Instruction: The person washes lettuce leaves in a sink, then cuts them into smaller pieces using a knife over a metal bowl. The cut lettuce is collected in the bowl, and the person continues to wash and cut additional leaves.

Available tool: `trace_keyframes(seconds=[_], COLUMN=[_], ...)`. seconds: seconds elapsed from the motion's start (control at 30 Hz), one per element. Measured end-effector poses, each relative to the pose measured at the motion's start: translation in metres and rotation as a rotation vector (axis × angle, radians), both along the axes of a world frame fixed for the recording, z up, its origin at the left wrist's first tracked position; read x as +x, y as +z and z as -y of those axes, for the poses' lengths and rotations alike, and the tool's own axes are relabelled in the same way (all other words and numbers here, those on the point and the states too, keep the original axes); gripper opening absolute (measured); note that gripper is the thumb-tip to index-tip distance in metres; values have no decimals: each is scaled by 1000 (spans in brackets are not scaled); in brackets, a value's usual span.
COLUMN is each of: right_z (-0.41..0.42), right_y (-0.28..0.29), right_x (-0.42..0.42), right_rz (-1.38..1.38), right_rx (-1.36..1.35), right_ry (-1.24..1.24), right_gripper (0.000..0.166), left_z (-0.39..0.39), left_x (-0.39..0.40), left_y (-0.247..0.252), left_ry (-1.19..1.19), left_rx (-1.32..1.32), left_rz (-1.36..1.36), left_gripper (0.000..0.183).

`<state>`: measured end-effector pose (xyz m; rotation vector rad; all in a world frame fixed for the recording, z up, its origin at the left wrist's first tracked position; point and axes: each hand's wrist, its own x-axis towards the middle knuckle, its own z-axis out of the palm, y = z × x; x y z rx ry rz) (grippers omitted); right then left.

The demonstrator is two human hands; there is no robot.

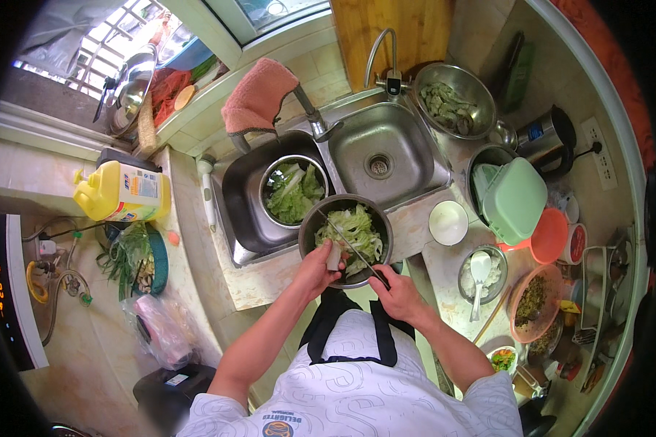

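Note:
A metal bowl (389, 232) of cut leafy greens (361, 232) rests at the counter's front edge, overlapping the sink rim. My left hand (316, 273) is over its near-left side, fingers around a pale piece of vegetable (334, 257), perhaps the stalk end. In my right hand (398, 292) is the dark handle of a knife (354, 248). Its narrow blade slants over the bowl, beside the pale piece; whether they touch is unclear. Just behind, a metal pot (262, 202) of larger green leaves (292, 191) with water stands in the left basin.
A double steel sink (355, 128) has a faucet (318, 128) draped with a pink cloth (257, 98). To the right stand a colander of shrimp (448, 106), white bowl (448, 223), green lidded container (514, 202) and rice bowl (489, 284). Left is a yellow jug (123, 191).

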<state>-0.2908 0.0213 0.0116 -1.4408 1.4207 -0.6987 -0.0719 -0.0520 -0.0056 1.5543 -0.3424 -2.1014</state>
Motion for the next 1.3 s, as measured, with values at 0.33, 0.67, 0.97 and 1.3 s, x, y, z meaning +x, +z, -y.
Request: trace_keyframes(seconds=[0.33, 0.67, 0.97, 1.3], right_z=[-7, -14, -14, -10], right_y=[16, 12, 13, 13], right_x=[-3, -1, 2, -3], right_rz=[42, -4, 29, 15], right_rx=[72, 131, 260, 261], right_ry=[-116, -155, -119, -66], right_gripper=[31, 31, 31, 32], left_z=[-3, 6, 1, 8], left_x=[7, -6, 0, 10], left_y=[-14, -51, -38, -39], left_ry=[-87, -130, -249, -297], left_rx=[-331, -885, -1023, -968], left_rz=[199, 682, 882, 763], left_gripper=[31, 19, 27, 32])
